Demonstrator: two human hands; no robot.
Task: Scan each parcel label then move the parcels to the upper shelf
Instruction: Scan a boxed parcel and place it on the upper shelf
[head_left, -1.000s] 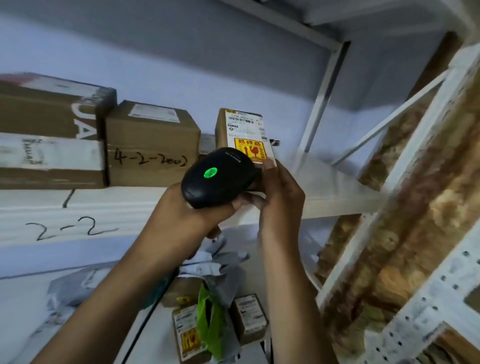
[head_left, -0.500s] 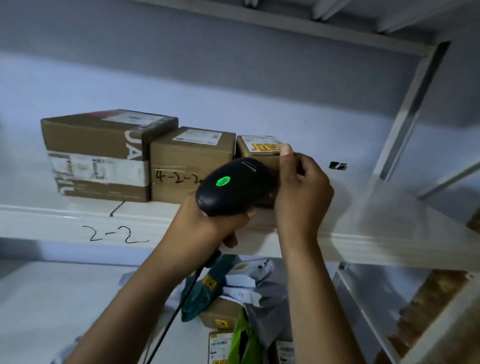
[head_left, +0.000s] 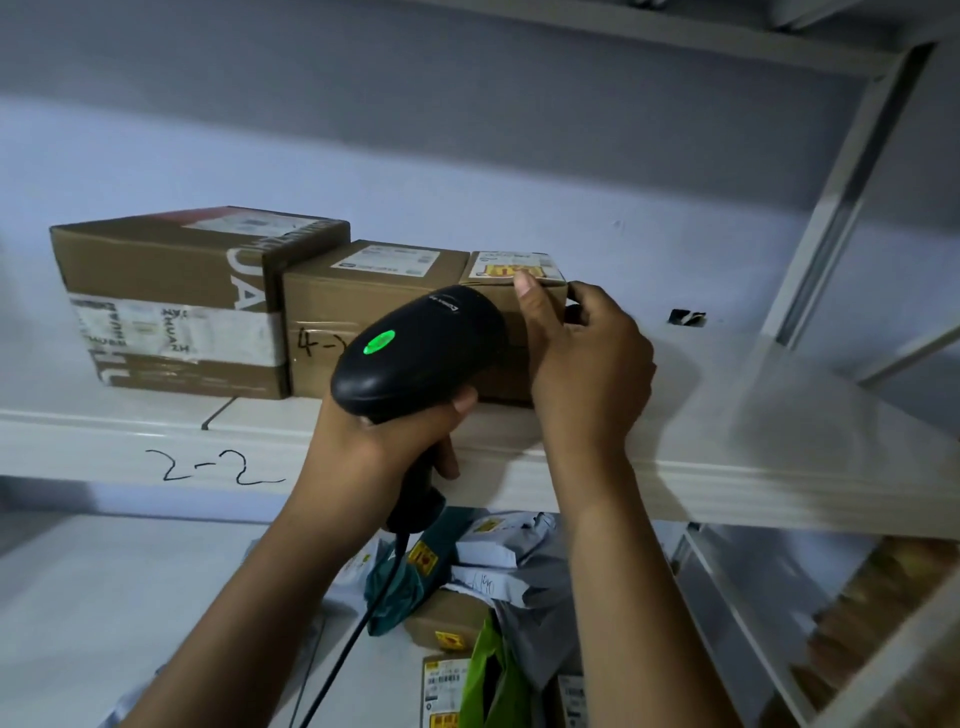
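On the upper shelf (head_left: 769, 426), at the left of the frame, stands a large taped carton (head_left: 166, 291), with a medium box (head_left: 358, 306) touching its right side. At centre the left hand (head_left: 395, 436) grips the handle of a black scanner (head_left: 421, 353), whose green light is lit. Just right, the small parcel (head_left: 524, 283) sits on the shelf against the medium box. The right hand (head_left: 587, 374) holds it, thumb on its front top edge and fingers curled round its right side. More parcels (head_left: 498, 566) lie heaped at lower centre.
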